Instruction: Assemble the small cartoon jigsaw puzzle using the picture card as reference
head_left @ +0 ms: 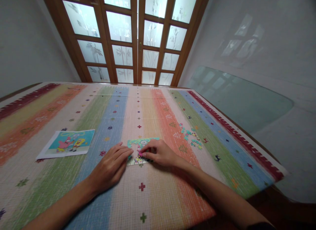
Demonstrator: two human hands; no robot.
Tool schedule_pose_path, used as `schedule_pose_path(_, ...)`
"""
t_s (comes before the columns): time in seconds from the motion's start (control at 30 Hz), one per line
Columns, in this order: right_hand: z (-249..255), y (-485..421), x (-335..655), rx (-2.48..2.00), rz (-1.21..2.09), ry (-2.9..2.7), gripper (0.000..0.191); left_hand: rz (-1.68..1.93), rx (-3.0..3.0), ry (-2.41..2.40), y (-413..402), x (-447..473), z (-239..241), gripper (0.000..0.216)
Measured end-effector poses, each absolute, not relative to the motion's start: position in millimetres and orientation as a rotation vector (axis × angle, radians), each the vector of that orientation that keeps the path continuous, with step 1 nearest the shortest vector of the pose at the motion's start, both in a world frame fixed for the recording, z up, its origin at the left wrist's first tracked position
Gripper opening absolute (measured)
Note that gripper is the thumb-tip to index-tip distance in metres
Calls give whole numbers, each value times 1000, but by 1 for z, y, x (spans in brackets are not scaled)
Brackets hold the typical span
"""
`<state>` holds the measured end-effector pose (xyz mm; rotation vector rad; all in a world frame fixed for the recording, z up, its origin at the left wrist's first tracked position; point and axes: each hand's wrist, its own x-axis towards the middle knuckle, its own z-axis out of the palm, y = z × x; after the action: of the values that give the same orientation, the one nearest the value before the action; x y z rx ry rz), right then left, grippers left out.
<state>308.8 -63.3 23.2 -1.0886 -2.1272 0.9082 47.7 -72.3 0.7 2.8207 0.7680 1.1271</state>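
Around the clock face centered on the partly assembled jigsaw puzzle (134, 141), which lay near the middle of the striped tablecloth (127, 203), the person's 2 hands crowded in from the near side. The right hand (161, 153), at 3 o'clock, pinched a small pink piece (140, 154) between thumb and forefinger over the puzzle, and its knuckles and fingers hid much of the puzzle's right part. The left hand (111, 164), at 8 o'clock, had its fingers side by side and slightly bent, with the tips at the puzzle's left edge; the thumb was mostly out of sight, so whether it gripped anything could not be told. At 9 o'clock, well apart from the puzzle, lay a printed sheet (70, 143) with a pink figure and a yellow figure on a blue-green ground. Between 2 and 3 o'clock, beyond the right hand, loose pieces (196, 143) were scattered, mostly teal with touches of yellow and pink, too small to count reliably. Wood-framed doors (141, 35) with frosted, plant-patterned panes stood at 12 o'clock past the far edge of the cloth. At 2 o'clock, a pale green panel (237, 91) with a rounded corner showed against the glossy white wall (278, 42), which carried window-like reflections.
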Motion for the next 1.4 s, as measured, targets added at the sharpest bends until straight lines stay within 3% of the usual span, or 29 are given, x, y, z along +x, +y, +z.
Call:
schedule_pose_path(0.33,14,-69,311,-906,464,-2299,15,1134,2876,716,-74,51,3,28)
schedule_pose_path(0.77,10,-85,317,-699,133,-2459,25,1138,2821,747,-77,55,7,20)
schedule_pose_path(1.4,5,-86,308,-685,77,-2517,29,1088,2825,727,-75,53,5,23)
